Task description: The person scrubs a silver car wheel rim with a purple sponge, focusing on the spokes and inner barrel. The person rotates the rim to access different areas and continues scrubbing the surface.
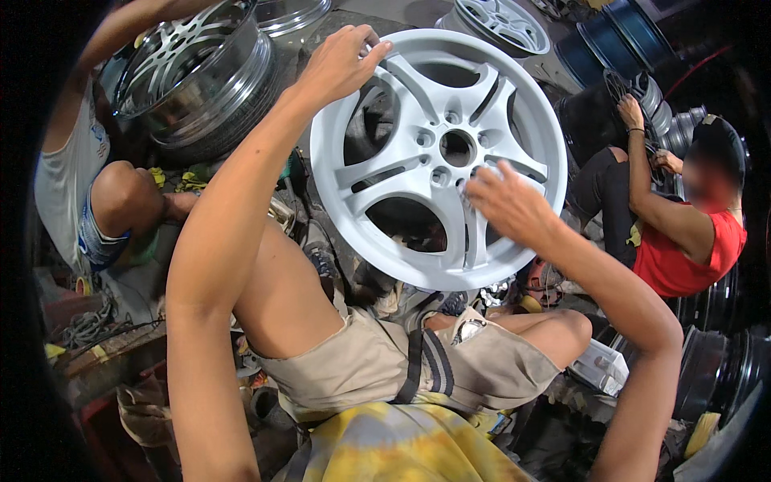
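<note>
A pale grey, matt alloy wheel point(353, 181) with forked spokes is tilted face up in front of my knees. My left hand point(345, 64) grips its outer lip at the upper left, thumb and fingers curled round the edge. My right hand point(510, 205) is at the hub, its bunched fingertips against a spoke root beside the lug holes. Motion blurs those fingers a little, and whatever they may hold is hidden. The round centre bore point(458, 149) shows dark between the spokes.
A shiny multi-spoke wheel point(201, 104) lies on a tyre at the left, near a person in a white shirt point(76, 177). Another silver wheel point(502, 24) is at the back. At the right sits a person in red point(683, 249), near dark blue barrels point(614, 40). A white box point(598, 368) lies by my knee.
</note>
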`<state>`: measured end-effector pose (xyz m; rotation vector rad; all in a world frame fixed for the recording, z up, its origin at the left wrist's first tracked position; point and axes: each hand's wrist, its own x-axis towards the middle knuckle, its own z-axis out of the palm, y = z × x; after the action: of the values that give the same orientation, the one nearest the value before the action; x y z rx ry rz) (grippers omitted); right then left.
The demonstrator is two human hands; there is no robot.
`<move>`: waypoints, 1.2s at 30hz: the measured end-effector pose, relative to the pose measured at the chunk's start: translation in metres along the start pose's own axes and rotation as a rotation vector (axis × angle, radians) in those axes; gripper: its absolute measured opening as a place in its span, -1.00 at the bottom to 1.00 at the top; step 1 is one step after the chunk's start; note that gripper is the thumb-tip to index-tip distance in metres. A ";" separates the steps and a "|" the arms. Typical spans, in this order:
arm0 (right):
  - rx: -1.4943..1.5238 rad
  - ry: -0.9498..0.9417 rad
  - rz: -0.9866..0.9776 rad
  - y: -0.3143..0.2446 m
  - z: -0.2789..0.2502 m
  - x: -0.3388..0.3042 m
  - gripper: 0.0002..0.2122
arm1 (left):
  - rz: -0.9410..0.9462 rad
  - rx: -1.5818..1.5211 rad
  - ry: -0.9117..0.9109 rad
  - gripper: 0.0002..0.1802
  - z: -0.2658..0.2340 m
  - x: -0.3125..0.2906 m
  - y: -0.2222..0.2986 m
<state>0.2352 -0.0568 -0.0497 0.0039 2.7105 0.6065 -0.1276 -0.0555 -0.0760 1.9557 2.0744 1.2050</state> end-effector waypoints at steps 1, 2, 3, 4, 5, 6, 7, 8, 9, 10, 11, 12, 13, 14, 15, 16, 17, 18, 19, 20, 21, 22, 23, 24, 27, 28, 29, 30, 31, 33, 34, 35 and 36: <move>0.074 -0.089 0.063 0.007 -0.003 0.007 -0.81 | -0.005 -0.001 -0.002 -0.51 0.000 0.000 0.001; 0.092 -0.064 0.003 0.004 0.002 0.003 -0.81 | 0.007 0.002 0.004 -0.51 0.000 0.000 0.001; 0.111 -0.042 -0.056 -0.002 0.008 -0.007 -0.81 | 0.020 0.002 0.009 -0.51 -0.001 0.000 0.002; 0.130 -0.021 -0.114 -0.012 0.012 -0.018 -0.81 | 0.033 0.001 0.014 -0.51 -0.001 0.000 0.003; 0.106 -0.146 -0.154 -0.029 -0.004 -0.020 -0.84 | 0.011 0.012 0.019 -0.51 -0.008 -0.003 -0.001; 0.187 -0.184 -0.157 -0.045 -0.007 -0.027 -0.84 | -0.002 0.007 0.016 -0.52 -0.008 -0.004 -0.005; 0.262 -0.217 -0.160 -0.054 -0.009 -0.032 -0.84 | -0.013 0.006 0.018 -0.52 -0.010 -0.005 -0.008; 0.395 -0.193 -0.124 -0.055 -0.009 -0.033 -0.83 | 0.049 -0.011 0.084 -0.51 -0.011 -0.006 -0.012; 0.527 -0.168 -0.088 -0.055 -0.011 -0.034 -0.81 | 0.039 0.009 0.064 -0.52 -0.013 -0.008 -0.016; 0.659 -0.143 -0.053 -0.053 -0.012 -0.037 -0.80 | 0.027 0.029 0.044 -0.52 -0.017 -0.008 -0.021; 0.795 -0.144 0.009 -0.047 -0.012 -0.045 -0.79 | 0.031 0.028 0.022 -0.52 -0.015 -0.005 -0.016; 0.933 -0.138 0.054 -0.034 -0.009 -0.048 -0.77 | 0.005 0.005 0.033 -0.56 -0.016 -0.005 -0.010; 1.070 -0.132 0.102 -0.027 -0.010 -0.051 -0.75 | -0.021 -0.019 0.045 -0.59 -0.016 -0.006 -0.002; 1.013 -0.071 0.199 -0.025 -0.022 -0.049 -0.76 | -0.049 -0.036 0.062 -0.62 -0.020 -0.007 0.001; 0.925 0.012 0.243 -0.032 -0.023 -0.046 -0.77 | -0.047 -0.034 0.076 -0.62 -0.021 -0.009 -0.001; 0.837 0.095 0.287 -0.042 -0.023 -0.041 -0.77 | -0.045 -0.033 0.090 -0.62 -0.022 -0.010 -0.003; 0.746 0.183 0.335 -0.054 -0.021 -0.038 -0.78 | -0.036 -0.030 0.104 -0.62 -0.024 -0.009 -0.003; 0.646 0.205 0.354 -0.070 -0.015 -0.037 -0.80 | -0.035 -0.041 0.091 -0.62 -0.022 -0.006 0.001; 0.627 0.179 0.427 -0.093 -0.005 -0.039 -0.82 | -0.038 -0.044 0.080 -0.62 -0.023 -0.005 0.004; 0.635 0.173 0.565 -0.112 -0.004 -0.037 -0.82 | -0.044 -0.055 0.057 -0.62 -0.015 -0.005 0.007; 0.641 0.172 0.694 -0.127 -0.006 -0.033 -0.82 | -0.003 -0.032 0.052 -0.59 -0.012 -0.005 0.001; 0.677 0.152 0.735 -0.136 -0.004 -0.033 -0.81 | 0.040 -0.010 0.046 -0.56 -0.010 -0.004 -0.009; 0.708 0.136 0.786 -0.142 -0.002 -0.033 -0.80 | 0.093 0.010 0.041 -0.53 -0.012 -0.001 -0.011; 0.740 0.119 0.838 -0.146 -0.001 -0.035 -0.78 | 0.051 0.040 0.004 -0.53 -0.011 -0.002 -0.011; 1.319 -0.049 0.888 -0.108 0.012 -0.047 -0.74 | 0.060 0.020 0.015 -0.53 -0.009 -0.004 -0.012; 1.743 0.146 0.807 -0.101 0.006 -0.050 -0.74 | 0.084 0.036 0.007 -0.53 -0.010 -0.004 -0.016; 1.521 0.249 0.903 -0.097 -0.004 -0.051 -0.75 | 0.082 0.013 0.020 -0.52 -0.009 -0.003 -0.014; 1.300 0.345 0.984 -0.096 -0.009 -0.047 -0.75 | 0.080 -0.005 0.027 -0.51 -0.007 -0.002 -0.012; 1.074 0.433 1.053 -0.098 -0.012 -0.043 -0.76 | 0.077 -0.022 0.034 -0.49 -0.005 -0.002 -0.010; 0.873 0.411 1.027 -0.123 -0.001 -0.033 -0.79 | 0.069 -0.020 0.020 -0.49 -0.007 0.001 -0.005; 0.788 0.354 1.008 -0.140 0.001 -0.029 -0.79 | 0.068 -0.024 0.012 -0.49 -0.006 0.002 -0.005; 0.704 0.290 0.990 -0.154 0.002 -0.026 -0.79 | 0.064 -0.032 0.000 -0.49 -0.003 0.001 -0.002; 0.678 0.285 1.026 -0.162 0.002 -0.023 -0.79 | 0.039 -0.023 -0.029 -0.51 -0.003 0.001 0.002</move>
<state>0.2692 -0.2048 -0.1108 1.6302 2.8796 -0.1462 -0.1278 -0.0563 -0.0723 2.0000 2.0094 1.1942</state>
